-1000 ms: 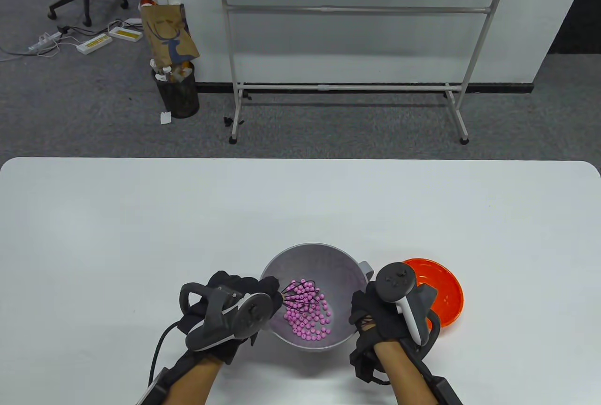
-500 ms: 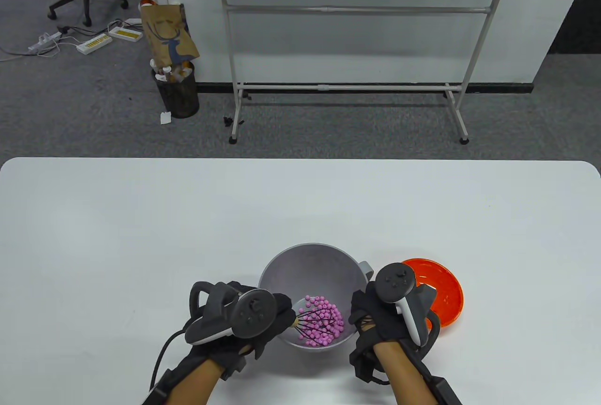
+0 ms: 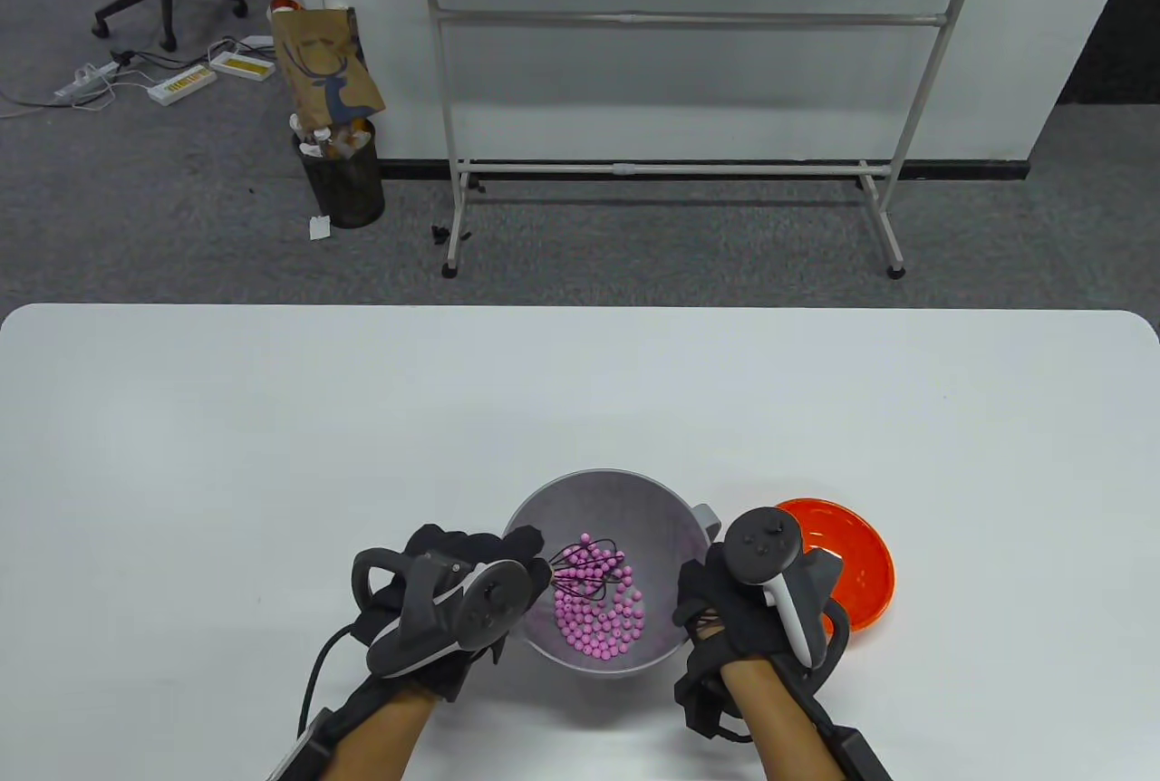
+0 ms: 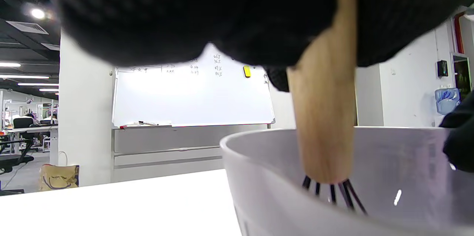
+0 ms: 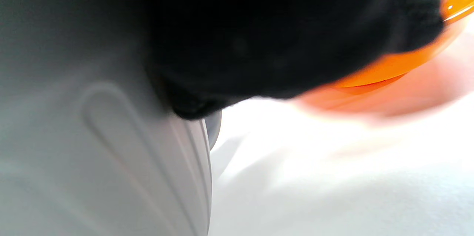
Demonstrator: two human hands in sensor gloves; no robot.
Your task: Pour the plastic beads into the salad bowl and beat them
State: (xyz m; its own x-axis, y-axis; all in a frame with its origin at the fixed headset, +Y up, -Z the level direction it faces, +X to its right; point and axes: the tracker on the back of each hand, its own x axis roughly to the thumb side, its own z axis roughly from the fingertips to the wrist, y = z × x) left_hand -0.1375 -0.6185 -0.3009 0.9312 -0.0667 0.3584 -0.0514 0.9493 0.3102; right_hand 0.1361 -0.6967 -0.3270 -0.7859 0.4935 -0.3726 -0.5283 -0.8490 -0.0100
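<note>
- Your left hand (image 3: 453,600) has its fingers wrapped round the pale wooden handle (image 4: 326,117) of the black wire whisk (image 3: 580,577). A full wrap suits beating, since it keeps the handle from twisting in your palm.
- The handle slopes down from your fist over the rim nearest that hand, so the wire loops sit low among the small pink plastic beads (image 3: 594,609). The left wrist view shows the wires dropping below the rim.
- The beads lie on the floor of the round grey plastic salad bowl (image 3: 625,491), spread from just beyond your left fingertips toward the side your right hand guards. Pouring looks done and beating is the step in hand.
- Your right hand (image 3: 725,604) lies against the outside wall of the bowl, opposite the whisk, probably to keep the light bowl from sliding or spinning. Whether its fingers curl round the wall or lie flat, I cannot tell; the right wrist view shows only dark glove against grey plastic.
- The shallow orange plastic dish (image 3: 847,554) sits just outboard of your right hand, apparently empty and out of the whisk's path.
</note>
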